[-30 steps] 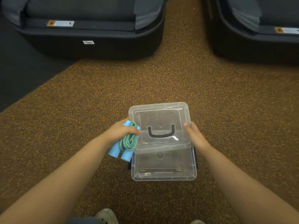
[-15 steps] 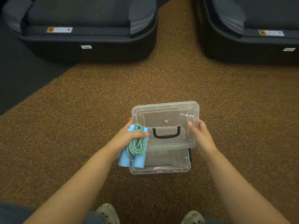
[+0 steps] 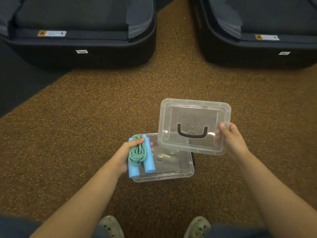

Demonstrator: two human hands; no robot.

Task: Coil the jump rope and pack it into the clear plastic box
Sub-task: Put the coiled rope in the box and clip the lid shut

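Observation:
The jump rope (image 3: 138, 152) is coiled, a blue-green cord wound around two light blue foam handles. My left hand (image 3: 127, 152) grips it over the left end of the clear plastic box (image 3: 173, 175), which sits open on the floor. My right hand (image 3: 230, 139) holds the clear lid (image 3: 193, 117) by its right edge, lifted and shifted up and to the right of the box. The lid has a black handle (image 3: 192, 133). The lid still overlaps the box's far right corner.
The floor (image 3: 85, 126) is brown speckled carpet. Two large dark padded units stand at the back, one on the left (image 3: 82, 31) and one on the right (image 3: 260, 31), with a gap between them. My two grey shoes (image 3: 111, 226) show at the bottom edge.
My right hand has drawn the lid off the box, up and to the right. My left hand has carried the coiled rope over the box's left end.

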